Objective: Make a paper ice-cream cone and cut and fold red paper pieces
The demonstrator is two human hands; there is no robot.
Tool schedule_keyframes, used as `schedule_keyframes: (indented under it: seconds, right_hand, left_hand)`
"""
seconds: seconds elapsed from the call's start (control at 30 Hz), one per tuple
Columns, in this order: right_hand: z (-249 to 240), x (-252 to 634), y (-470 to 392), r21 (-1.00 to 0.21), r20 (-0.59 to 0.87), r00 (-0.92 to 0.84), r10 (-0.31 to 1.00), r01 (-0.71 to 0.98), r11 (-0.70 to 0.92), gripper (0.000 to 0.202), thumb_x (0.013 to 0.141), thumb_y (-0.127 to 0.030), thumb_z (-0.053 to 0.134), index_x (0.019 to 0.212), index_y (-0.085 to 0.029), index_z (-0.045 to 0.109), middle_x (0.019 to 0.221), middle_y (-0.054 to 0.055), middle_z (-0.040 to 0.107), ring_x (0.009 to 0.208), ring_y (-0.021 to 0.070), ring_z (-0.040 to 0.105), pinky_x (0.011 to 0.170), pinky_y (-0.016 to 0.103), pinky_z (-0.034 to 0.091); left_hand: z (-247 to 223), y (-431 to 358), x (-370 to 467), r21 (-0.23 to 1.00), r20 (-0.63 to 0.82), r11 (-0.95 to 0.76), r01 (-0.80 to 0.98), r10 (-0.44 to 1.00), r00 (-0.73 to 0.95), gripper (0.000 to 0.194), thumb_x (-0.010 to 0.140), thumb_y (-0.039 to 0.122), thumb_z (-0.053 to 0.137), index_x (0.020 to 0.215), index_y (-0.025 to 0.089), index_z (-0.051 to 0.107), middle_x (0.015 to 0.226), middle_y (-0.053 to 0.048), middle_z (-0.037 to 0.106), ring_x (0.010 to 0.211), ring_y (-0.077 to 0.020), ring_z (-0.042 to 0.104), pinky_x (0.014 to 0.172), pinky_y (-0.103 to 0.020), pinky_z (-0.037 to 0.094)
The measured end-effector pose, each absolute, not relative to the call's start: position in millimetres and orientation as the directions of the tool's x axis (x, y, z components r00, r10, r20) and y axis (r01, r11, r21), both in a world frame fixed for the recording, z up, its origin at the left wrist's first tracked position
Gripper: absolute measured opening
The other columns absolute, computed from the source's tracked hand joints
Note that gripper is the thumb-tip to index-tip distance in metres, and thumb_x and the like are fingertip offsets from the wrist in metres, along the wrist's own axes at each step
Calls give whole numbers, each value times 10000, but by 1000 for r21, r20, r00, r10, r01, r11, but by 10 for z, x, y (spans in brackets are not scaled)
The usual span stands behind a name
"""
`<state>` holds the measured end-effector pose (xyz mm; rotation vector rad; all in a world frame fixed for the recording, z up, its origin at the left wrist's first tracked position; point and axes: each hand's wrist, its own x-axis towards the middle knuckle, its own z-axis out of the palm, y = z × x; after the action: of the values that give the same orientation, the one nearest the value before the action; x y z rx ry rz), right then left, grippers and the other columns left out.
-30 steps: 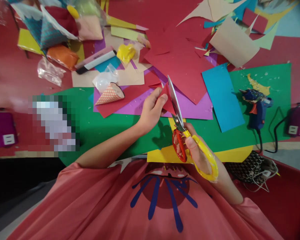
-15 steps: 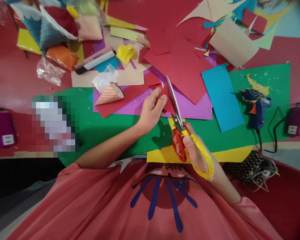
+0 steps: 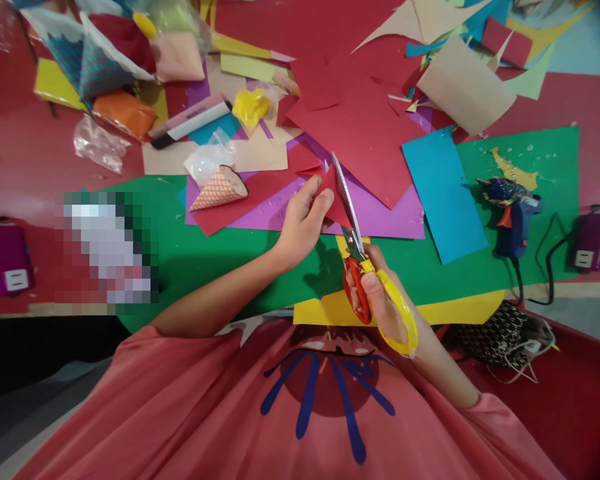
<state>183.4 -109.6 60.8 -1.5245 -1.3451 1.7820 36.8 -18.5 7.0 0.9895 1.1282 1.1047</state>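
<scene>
My left hand [image 3: 303,217] pinches a small piece of red paper [image 3: 337,200] between thumb and fingers. Fingers of my right hand [image 3: 383,290] go through the red and yellow handles of the scissors [image 3: 356,248], whose blades point away from me. One blade lies along the right side of the red paper; the other is mostly hidden behind it. Beneath are a purple sheet [image 3: 390,220] and a green sheet [image 3: 240,267]. A checked paper cone [image 3: 221,189] lies left of my left hand.
A blue glue gun [image 3: 515,223] lies at the right beside a blue paper [image 3: 445,193]. Large red sheets [image 3: 365,133] are beyond my hands. A marker [image 3: 193,123], clay bags [image 3: 125,113] and paper scraps lie farther back. A yellow strip [image 3: 330,309] runs along the near edge.
The scissor handles have drawn slightly closer together, the yellow one moving left with my right hand. My left hand has barely moved and still holds the red paper.
</scene>
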Motion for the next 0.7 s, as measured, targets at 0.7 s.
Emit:
schedule_keyframes:
  seconds: [0.7]
  right_hand:
    - [414, 1762, -1112, -845, -534, -226, 815, 186, -502, 452, 881, -664, 410, 1078, -257, 390, 665, -67, 470, 388, 67, 440, 372, 210, 375]
  left_hand:
    - [37, -147, 371, 973, -160, 169, -154, 984, 72, 551, 744, 695, 596, 664, 213, 341, 496, 91, 297, 353, -7, 279, 326, -153, 226]
